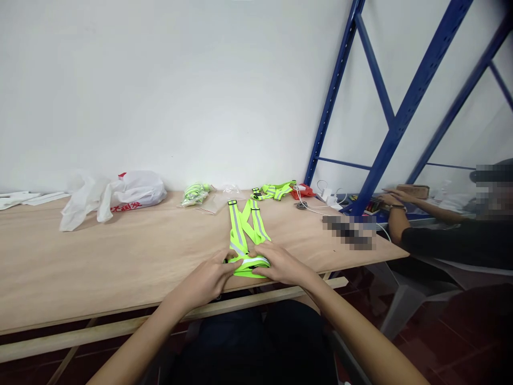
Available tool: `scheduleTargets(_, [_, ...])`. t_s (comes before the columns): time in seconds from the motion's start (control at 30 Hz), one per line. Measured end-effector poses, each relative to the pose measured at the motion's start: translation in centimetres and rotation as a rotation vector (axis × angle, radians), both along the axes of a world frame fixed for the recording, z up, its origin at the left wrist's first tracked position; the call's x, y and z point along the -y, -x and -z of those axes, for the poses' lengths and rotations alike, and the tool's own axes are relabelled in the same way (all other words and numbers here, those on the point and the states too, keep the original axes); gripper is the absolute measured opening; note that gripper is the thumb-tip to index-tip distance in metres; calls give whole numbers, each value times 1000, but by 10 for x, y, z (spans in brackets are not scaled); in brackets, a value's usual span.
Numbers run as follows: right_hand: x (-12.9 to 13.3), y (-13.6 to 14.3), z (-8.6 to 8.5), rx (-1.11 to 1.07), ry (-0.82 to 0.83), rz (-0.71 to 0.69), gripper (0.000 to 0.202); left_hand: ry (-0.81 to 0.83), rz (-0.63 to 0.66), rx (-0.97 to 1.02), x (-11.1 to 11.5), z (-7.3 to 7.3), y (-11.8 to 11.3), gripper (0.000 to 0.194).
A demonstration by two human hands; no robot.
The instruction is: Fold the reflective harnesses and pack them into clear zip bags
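Observation:
A neon yellow-green reflective vest [237, 223] made of straps with grey stripes lies on the table in front of me. Its two shoulder straps, with black buckles, stretch toward the wall. At the near end the waist band is gathered into a folded bundle. My left hand [212, 275] grips the left side of this bundle between thumb and fingers. On the right side my right hand [280, 264] pinches the band the same way, thumb toward me. The undersides of the folds are hidden by my fingers.
Behind the vest lie a bagged vest [195, 194], a clear plastic bag [216, 202] and another loose vest [276, 190]. A white carrier bag [140, 188] stands left. Rightward are a red packet [302, 191], cables, a blue rack [385, 144] and a seated person's arm [425, 208].

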State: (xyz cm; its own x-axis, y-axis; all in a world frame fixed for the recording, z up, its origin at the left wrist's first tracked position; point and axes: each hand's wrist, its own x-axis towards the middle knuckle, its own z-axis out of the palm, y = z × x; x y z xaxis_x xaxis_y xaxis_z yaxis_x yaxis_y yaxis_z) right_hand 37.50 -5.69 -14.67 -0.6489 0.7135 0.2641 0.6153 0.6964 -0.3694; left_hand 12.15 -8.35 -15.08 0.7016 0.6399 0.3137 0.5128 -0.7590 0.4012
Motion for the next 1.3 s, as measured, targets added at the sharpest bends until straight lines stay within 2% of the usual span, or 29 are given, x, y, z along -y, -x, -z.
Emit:
scheduleTargets(0.3, [-4, -3, 11, -54, -77, -50, 24, 15, -5, -27, -3, 0, 6, 47])
scheduleTargets(0.53, [-3, -5, 16, -62, -139, -59, 24, -134, -19, -164, -7, 5, 12, 48])
scheduleTargets(0.7, [13, -6, 19, -43, -200, 3, 31, -310, -53, -218, 1, 4, -2, 35])
scheduleTargets(0.83, [22, -7, 23, -64, -236, 48, 36, -240, -144, -257, 3, 4, -19, 27])
scheduleTargets(1.0, [19, -8, 29, -131, -218, 64, 36, -200, -263, -322, -3, 0, -31, 18])
scheduleTargets(1.07, [18, -9, 31, -175, -203, 82, 35, -196, -255, -304, -5, -2, -32, 17])
scheduleTargets(1.17, [18, -13, 35, -256, -187, 106, 34, -204, -203, -275, -6, -5, -31, 33])
scheduleTargets(1.3, [19, -21, 37, -295, -163, 65, 30, -205, -156, -274, -9, -9, -28, 31])
